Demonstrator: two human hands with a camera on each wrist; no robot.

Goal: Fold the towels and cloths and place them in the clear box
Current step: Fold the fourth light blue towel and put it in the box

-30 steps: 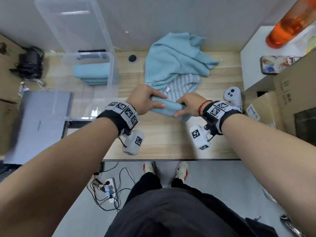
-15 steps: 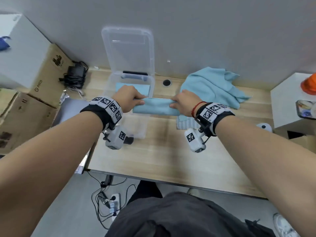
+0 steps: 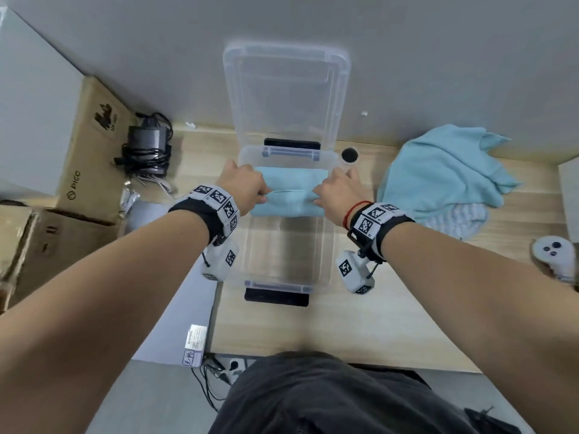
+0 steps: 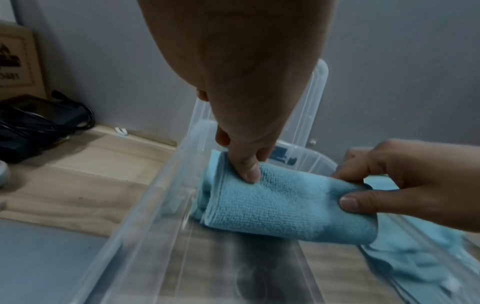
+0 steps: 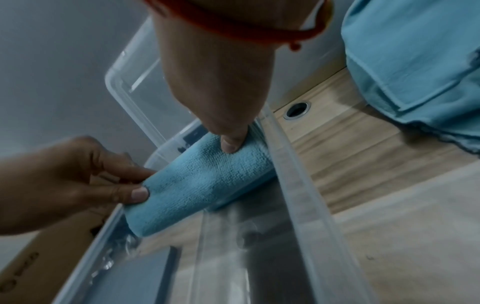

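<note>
A folded light-blue cloth [image 3: 289, 200] hangs inside the far half of the clear box [image 3: 286, 286], held at both ends. My left hand [image 3: 247, 189] pinches its left end, thumb on top, as the left wrist view shows on the cloth [image 4: 283, 203]. My right hand [image 3: 336, 194] pinches the right end of the cloth [image 5: 197, 185]. Another folded blue towel [image 3: 291, 173] lies in the box just behind it. The box's lid [image 3: 286, 95] stands open against the wall.
A loose blue towel [image 3: 445, 170] lies over a patterned cloth [image 3: 466, 222] on the table to the right. A white controller [image 3: 553, 256] sits further right. Cardboard boxes [image 3: 84, 170] and a black charger [image 3: 147, 145] stand left. A laptop [image 3: 175, 308] lies beside the box.
Both hands lifted the folded cloth off the table, carried it left and lowered it into the clear box. The head view swung left to centre on the box.
</note>
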